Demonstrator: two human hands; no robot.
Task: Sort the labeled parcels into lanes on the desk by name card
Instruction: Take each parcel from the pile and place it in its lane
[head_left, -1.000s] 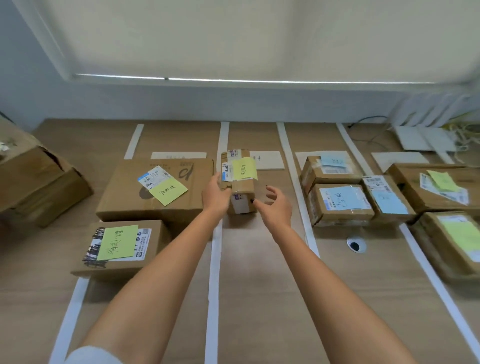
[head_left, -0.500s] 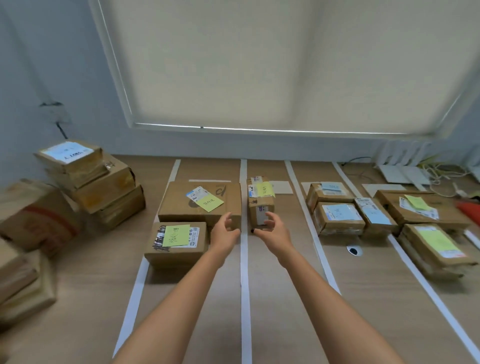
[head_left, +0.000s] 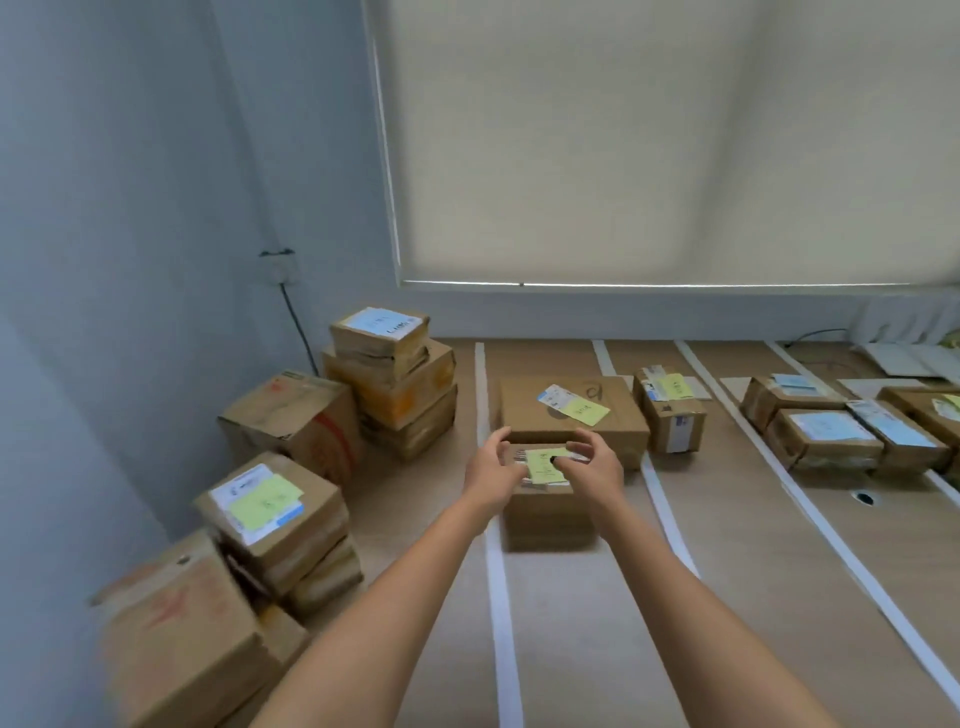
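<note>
On the wooden desk (head_left: 753, 597), white tape strips (head_left: 500, 582) mark lanes. My left hand (head_left: 488, 467) and my right hand (head_left: 592, 467) hover, fingers spread and empty, over a small cardboard parcel with a green note (head_left: 545, 514) in the leftmost lane. Behind it lies a large flat parcel with a green note (head_left: 571, 415). A small upright parcel (head_left: 670, 410) with a yellow-green note stands in the second lane. Parcels with blue labels (head_left: 821, 436) sit in the third lane.
Unsorted cardboard boxes are stacked at the desk's left against the wall, one with a green note (head_left: 275, 504) and one with a blue label (head_left: 382, 332) on top. A cable hole (head_left: 865, 498) opens in the desk at right. White papers (head_left: 914, 358) lie at the far right.
My hands let go of the small upright parcel in the second lane and moved left over the green-note parcel. The view swung left, bringing the stacked boxes into sight.
</note>
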